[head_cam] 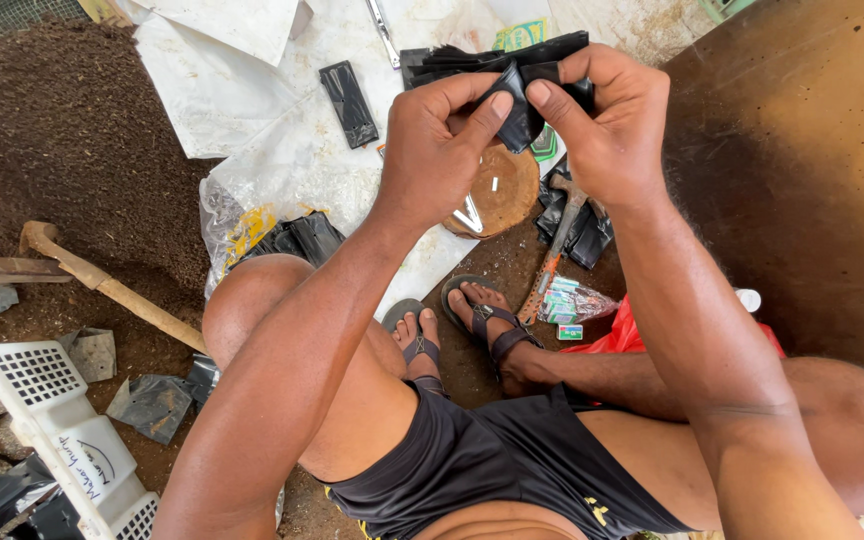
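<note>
Fingers of left hand (439, 150) and right hand (607, 125) pinched shut on black plastic bag (522, 105), held above wooden stump (504, 190); white sheet (282, 130), soil floor (62, 140), hoe (102, 280) below.

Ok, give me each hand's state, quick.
Left hand: closed, pinching the black plastic bag between thumb and fingers.
Right hand: closed, pinching the same black plastic bag from the other side.

Wooden round (504, 188) below plastic bag (522, 118)
</note>
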